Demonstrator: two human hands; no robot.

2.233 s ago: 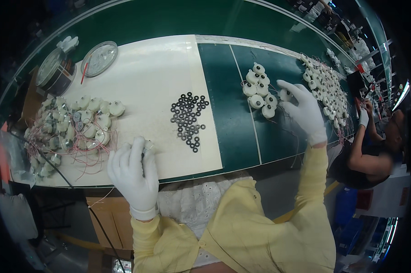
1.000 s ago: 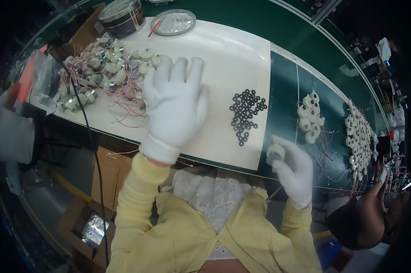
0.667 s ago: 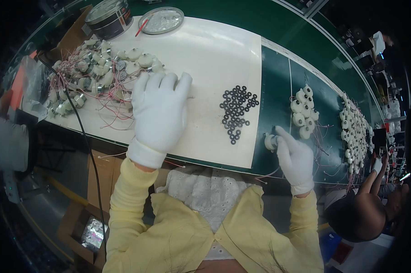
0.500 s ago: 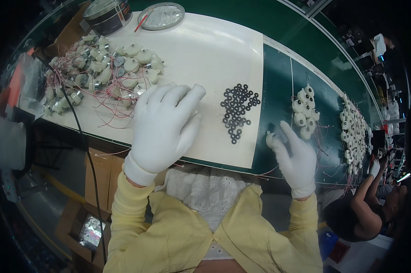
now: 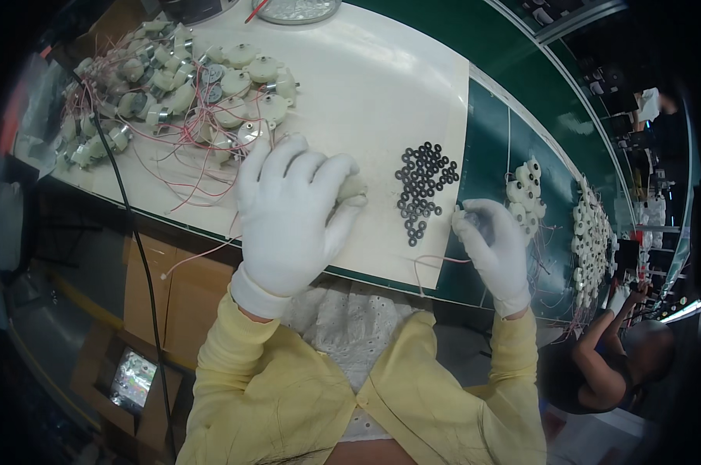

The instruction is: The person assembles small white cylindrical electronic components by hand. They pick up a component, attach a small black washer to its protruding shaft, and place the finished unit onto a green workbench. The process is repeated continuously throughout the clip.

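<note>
My left hand (image 5: 292, 213), in a white glove, is closed around a pale geared motor (image 5: 352, 188), part of which shows between thumb and forefinger. To its upper left lies a heap of off-white geared motors (image 5: 238, 81) with metal cans and tangled pink wires. My gloved right hand (image 5: 496, 244) pinches a geared motor whose body is mostly hidden by the fingers; a pink wire (image 5: 436, 259) trails leftward from it. Between the hands, black rings (image 5: 422, 182) lie spread on the white sheet. Just beyond the right hand sits a group of motors with black rings on them (image 5: 525, 190).
A larger batch of motors (image 5: 589, 244) covers the far right of the green mat (image 5: 486, 143). At the back stands a round clear tray (image 5: 296, 9). A black cable (image 5: 137, 232) hangs across the left side, above a cardboard box (image 5: 102, 395). Another person (image 5: 599, 364) sits at right.
A pale motor now shows in my left hand. My right hand has shifted slightly left with its motor, the wire now lying across the white sheet's edge. The whole view has shifted a little.
</note>
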